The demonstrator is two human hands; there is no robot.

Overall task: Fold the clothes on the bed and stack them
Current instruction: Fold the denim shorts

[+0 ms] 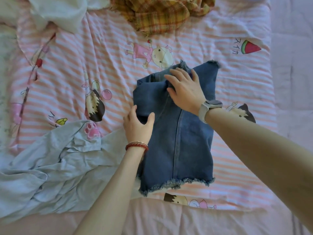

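Left hand: the left hand (137, 124) curls round the left edge of the folded flap of the jeans (177, 133), thumb on top of the cloth and fingers along the fold, grasping it.
Right hand: the right hand (185, 89) lies flat with fingers straight and spread, pressing down on the upper part of the jeans near the frayed hem; it clasps nothing.
Wrists: a red bead bracelet (136, 146) circles the left wrist; a grey watch (209, 108) sits on the right wrist.
Jeans: blue denim, partly folded, lying in the middle of the bed with one frayed hem toward the person and another frayed hem at the far end under the right fingers.
Bedsheet: the pink-and-white striped sheet (67, 73) with cartoon prints lies under the jeans, wrinkled.
Light blue garment: the crumpled light blue garment (50, 167) with a pink paw patch lies just left of the jeans, touching the left forearm.
Plaid garment: the yellow plaid garment (160, 12) lies in a heap at the far edge, well apart from the jeans.
White cloth: the white cloth (59, 12) is bunched at the far left corner.
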